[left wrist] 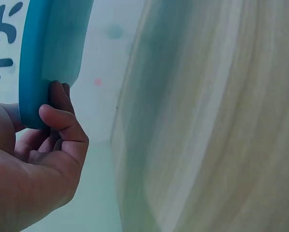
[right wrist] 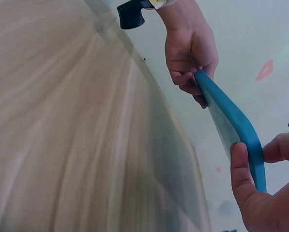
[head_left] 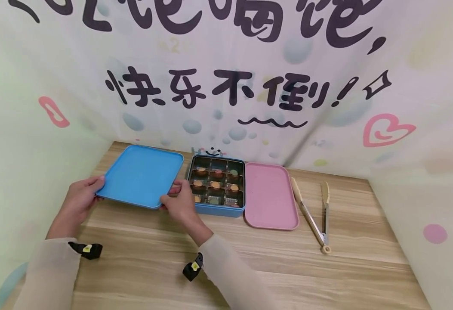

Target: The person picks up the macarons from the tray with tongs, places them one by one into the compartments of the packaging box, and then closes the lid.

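Observation:
A flat blue rectangular lid (head_left: 141, 176) is held up over the left part of the table, slightly tilted. My left hand (head_left: 81, 196) grips its near left corner, thumb on top and fingers beneath. At the near right corner, my right hand (head_left: 181, 202) pinches the edge between thumb and fingers. The left wrist view shows curled fingers under the lid's rim (left wrist: 33, 63); both hands on the lid appear in the right wrist view. Just right of the right hand stands an open blue box (head_left: 220, 210), its dark divided insert holding several small round cookie-like pieces.
A pink tray (head_left: 270, 196) lies against the box's right side. Further right, metal tongs (head_left: 315, 226) with beige tips lie spread on the wooden table (head_left: 249, 267). A printed cloth wall (head_left: 211, 120) rises behind the table, with pale walls at both sides.

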### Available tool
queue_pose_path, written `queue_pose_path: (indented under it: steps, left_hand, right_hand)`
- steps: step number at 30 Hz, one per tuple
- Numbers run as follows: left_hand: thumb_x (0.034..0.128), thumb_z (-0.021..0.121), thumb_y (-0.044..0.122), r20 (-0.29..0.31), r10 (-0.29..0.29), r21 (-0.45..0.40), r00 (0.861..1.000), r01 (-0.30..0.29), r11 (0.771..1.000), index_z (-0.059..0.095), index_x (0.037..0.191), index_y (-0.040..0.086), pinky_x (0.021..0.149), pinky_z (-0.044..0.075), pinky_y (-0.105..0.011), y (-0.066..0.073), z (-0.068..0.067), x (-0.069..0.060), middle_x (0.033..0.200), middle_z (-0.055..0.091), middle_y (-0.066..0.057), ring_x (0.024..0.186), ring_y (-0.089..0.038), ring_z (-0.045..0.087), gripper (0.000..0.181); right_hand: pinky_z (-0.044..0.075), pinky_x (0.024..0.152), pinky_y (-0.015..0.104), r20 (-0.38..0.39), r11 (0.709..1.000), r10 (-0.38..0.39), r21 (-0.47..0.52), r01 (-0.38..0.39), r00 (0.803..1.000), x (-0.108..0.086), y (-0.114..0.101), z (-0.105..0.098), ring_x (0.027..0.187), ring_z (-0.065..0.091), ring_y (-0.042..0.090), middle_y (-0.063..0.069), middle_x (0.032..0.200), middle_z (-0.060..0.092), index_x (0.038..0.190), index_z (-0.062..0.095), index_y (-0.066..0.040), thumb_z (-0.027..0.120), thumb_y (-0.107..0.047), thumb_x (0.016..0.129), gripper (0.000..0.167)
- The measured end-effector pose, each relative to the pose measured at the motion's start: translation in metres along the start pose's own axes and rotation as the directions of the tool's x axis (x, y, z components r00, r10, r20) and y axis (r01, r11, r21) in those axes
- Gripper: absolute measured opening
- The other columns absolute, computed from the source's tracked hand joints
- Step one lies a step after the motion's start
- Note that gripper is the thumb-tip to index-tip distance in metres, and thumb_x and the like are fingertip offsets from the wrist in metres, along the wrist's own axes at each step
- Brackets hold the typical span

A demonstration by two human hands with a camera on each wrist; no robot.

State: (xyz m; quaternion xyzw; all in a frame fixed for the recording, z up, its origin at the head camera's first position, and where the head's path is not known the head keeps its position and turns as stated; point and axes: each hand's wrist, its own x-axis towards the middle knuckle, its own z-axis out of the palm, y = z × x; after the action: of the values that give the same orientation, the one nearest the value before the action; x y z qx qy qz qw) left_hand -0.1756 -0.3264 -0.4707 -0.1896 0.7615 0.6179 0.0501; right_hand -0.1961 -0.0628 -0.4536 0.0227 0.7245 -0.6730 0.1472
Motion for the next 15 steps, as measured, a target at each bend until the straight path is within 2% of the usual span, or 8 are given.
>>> queue_pose_path:
  steps: [3,6,9,11,13,15]
  left_hand:
    - [0.1026,0.046,0.044,-0.017,0.022,0.009,1.0,-0.022,1.0,0.03,0.152,-0.006,0.066,0.048,-0.017,0.004,0.006,-0.001,0.094,0.05,0.018,0.077,0.0,0.052,0.072]
    - [0.1025,0.048,0.041,-0.02,0.038,-0.007,0.999,-0.038,0.999,0.032,0.151,-0.008,0.066,0.049,-0.017,0.007,0.01,-0.001,0.093,0.051,0.02,0.076,0.0,0.053,0.071]
    - [0.1029,0.048,0.039,-0.017,0.048,-0.007,0.999,-0.048,0.999,0.033,0.15,-0.008,0.066,0.049,-0.016,0.01,0.015,-0.002,0.096,0.051,0.019,0.076,0.001,0.053,0.069]
    - [0.1031,0.048,0.039,-0.01,0.053,-0.007,0.999,-0.054,0.999,0.032,0.151,-0.008,0.067,0.049,-0.016,0.011,0.017,-0.002,0.1,0.05,0.018,0.078,0.001,0.053,0.069]
    - [0.1036,0.047,0.039,0.002,0.065,0.005,0.998,-0.065,0.998,0.032,0.151,-0.007,0.068,0.049,-0.016,0.013,0.02,-0.002,0.103,0.049,0.016,0.078,0.002,0.053,0.068]
    - [0.104,0.046,0.038,0.019,0.079,0.005,0.997,-0.08,0.997,0.031,0.152,-0.007,0.069,0.049,-0.017,0.015,0.023,-0.001,0.103,0.049,0.018,0.079,0.002,0.053,0.067]
  right_hand:
    - [0.058,0.057,0.032,-0.001,1.0,-0.009,-0.026,0.009,1.0,0.0,-0.003,-0.008,0.064,0.069,0.031,0.006,0.098,0.054,0.129,0.05,-0.009,0.071,0.004,0.084,0.051]
    - [0.059,0.062,0.038,-0.001,0.999,-0.015,-0.033,0.015,1.0,0.0,-0.004,-0.015,0.065,0.069,0.035,0.005,0.098,0.055,0.13,0.05,-0.01,0.07,0.003,0.084,0.052]
    - [0.06,0.067,0.045,0.008,1.0,-0.016,-0.021,0.016,1.0,0.0,-0.006,-0.022,0.074,0.068,0.044,0.007,0.1,0.056,0.132,0.05,-0.011,0.069,0.004,0.084,0.053]
    - [0.06,0.066,0.043,0.014,1.0,-0.017,-0.013,0.017,1.0,0.001,-0.007,-0.026,0.079,0.067,0.047,0.009,0.102,0.056,0.133,0.049,-0.011,0.067,0.004,0.085,0.054]
    - [0.06,0.064,0.04,0.019,1.0,-0.019,-0.006,0.019,1.0,0.002,-0.008,-0.031,0.078,0.067,0.045,0.01,0.102,0.056,0.133,0.049,-0.012,0.066,0.005,0.085,0.053]
    - [0.06,0.064,0.039,0.024,1.0,-0.03,-0.004,0.03,0.999,0.004,-0.008,-0.037,0.073,0.067,0.038,0.01,0.103,0.056,0.134,0.049,-0.011,0.065,0.005,0.086,0.053]
